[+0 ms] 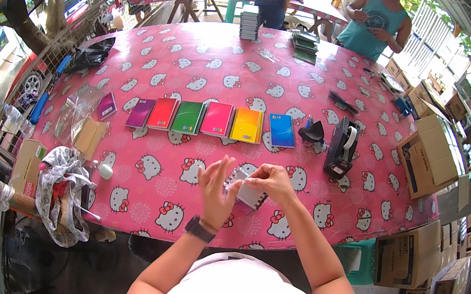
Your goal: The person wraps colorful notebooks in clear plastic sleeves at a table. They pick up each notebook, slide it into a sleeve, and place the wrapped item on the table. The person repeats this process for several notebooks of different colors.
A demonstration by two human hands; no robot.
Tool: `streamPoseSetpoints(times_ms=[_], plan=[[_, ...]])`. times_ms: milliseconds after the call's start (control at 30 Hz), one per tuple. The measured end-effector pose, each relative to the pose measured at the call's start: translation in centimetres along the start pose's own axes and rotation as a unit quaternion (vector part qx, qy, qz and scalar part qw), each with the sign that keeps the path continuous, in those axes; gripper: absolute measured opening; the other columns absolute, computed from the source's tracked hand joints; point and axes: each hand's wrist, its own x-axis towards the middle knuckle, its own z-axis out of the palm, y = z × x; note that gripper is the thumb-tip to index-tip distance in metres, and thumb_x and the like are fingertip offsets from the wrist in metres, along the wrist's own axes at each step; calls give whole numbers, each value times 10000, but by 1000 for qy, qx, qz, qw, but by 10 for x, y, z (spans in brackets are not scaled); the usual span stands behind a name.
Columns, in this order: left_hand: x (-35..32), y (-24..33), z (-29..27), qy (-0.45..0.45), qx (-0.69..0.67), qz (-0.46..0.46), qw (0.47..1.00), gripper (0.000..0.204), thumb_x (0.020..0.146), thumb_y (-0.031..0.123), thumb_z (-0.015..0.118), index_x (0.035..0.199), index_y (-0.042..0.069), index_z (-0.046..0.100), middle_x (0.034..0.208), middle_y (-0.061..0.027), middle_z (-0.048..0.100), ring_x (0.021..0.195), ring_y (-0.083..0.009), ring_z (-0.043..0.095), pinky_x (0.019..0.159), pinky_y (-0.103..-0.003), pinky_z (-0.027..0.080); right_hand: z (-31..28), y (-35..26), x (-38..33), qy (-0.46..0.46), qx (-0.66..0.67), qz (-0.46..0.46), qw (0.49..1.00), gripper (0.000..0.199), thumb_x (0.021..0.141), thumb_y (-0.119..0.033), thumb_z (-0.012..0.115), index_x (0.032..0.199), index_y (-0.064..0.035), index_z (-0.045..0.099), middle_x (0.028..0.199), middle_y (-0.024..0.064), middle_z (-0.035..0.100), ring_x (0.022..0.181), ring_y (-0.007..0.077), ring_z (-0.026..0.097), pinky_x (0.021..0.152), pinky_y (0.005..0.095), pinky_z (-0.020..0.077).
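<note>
A small spiral notepad with a pale, patterned cover is held just above the pink tabletop, near its front edge. It tilts, its wire binding toward the upper left. The right hand grips its top edge; the left hand, fingers spread, touches its left side.

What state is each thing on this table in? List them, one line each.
Left hand: open, fingers spread, beside the small notebook.
Right hand: gripping the small notebook.
Small notebook: closed, held just above the pink tablecloth.
Row of coloured notebooks: closed, lying flat side by side.
Tape dispenser: upright, loaded with a roll.
Cardboard box: flaps open.
Far notebook stack: piled upright.
</note>
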Motion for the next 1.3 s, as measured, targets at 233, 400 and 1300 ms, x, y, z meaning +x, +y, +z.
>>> streamPoseSetpoints(times_ms=[233, 400, 1300], plan=[[-39, 11, -11, -210, 190, 108, 953, 624, 737, 258, 659, 1313, 146, 446, 1349, -24, 435, 1270, -218, 366, 1095, -563, 47, -16, 15, 4, -12, 76, 1, 997, 140, 771, -137, 695, 800, -3, 671, 772, 47, 655, 721, 101, 579, 663, 251, 459], [-32, 17, -14, -254, 211, 70, 941, 721, 686, 311, 668, 1347, 179, 415, 1390, -3, 397, 1302, -184, 326, 1093, -567, 39, -168, 68, 7, 561, -200, -26, 803, 255, 838, -251, 628, 980, -42, 659, 986, 140, 653, 914, 237, 615, 796, 356, 485], [-33, 16, -7, -183, 180, 47, 965, 820, 590, 285, 756, 1345, 269, 438, 1486, -157, 219, 1361, -326, 212, 1044, -514, 195, -17, -73, 54, -345, -454, -93, 816, 459, 732, -428, 721, 737, 13, 593, 567, 64, 529, 557, 127, 511, 516, 304, 415]])
